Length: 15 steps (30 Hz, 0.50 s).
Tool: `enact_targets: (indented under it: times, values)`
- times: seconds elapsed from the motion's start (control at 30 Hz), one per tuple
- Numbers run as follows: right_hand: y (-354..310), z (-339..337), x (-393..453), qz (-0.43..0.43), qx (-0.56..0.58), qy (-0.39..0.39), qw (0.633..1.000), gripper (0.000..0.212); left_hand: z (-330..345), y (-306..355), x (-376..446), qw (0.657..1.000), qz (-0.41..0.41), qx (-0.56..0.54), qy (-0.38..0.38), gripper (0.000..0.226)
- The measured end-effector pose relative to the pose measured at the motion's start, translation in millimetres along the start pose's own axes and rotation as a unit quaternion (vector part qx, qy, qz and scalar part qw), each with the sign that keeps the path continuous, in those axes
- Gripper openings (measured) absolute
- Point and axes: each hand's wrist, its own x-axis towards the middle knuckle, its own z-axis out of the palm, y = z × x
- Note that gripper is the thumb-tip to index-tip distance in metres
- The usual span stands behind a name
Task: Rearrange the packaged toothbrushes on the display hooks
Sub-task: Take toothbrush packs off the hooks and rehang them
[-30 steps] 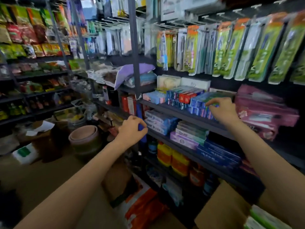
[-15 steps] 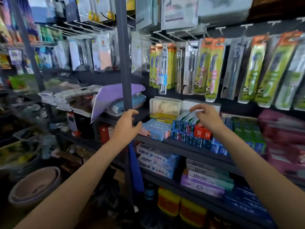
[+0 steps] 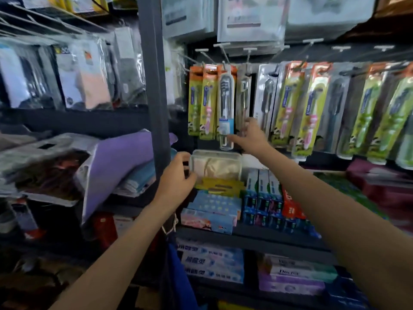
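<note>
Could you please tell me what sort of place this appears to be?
Most likely a small retail shop: packaged toothbrushes hang on display hooks, boxed toothpaste is stacked on a shelf, and more packaged goods crowd neighbouring racks.

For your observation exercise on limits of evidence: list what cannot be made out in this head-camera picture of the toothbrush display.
- Head view: the right hand is motion-blurred, so whether it touches the clear toothbrush pack is unclear.
- Print on the green toothbrush packs is too blurred to read.
- The left hand covers the clear plastic box's left edge; any grip is hidden.
- The rightmost packs run past the frame edge.
</note>
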Motion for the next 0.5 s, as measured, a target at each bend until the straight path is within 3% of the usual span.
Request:
enact_targets:
  times: [0.13, 0.27, 0.5]
  values:
    - [-4, 25, 28, -0.008, 0.048, 0.037, 0.998, 0.082, 5, -5, 30, 1.000, -0.006, -0.001, 0.005, 0.039]
    - [2, 30, 34, -0.043, 0.054, 0.050, 0.996, 0.058, 12, -3, 56, 0.999, -0.013, -0.031, 0.013, 0.039]
    - [29, -12, 18, -0.120, 0.096, 0.061, 0.986, 0.037, 38, 11, 90, 0.997, -0.007, -0.078, 0.023, 0.037]
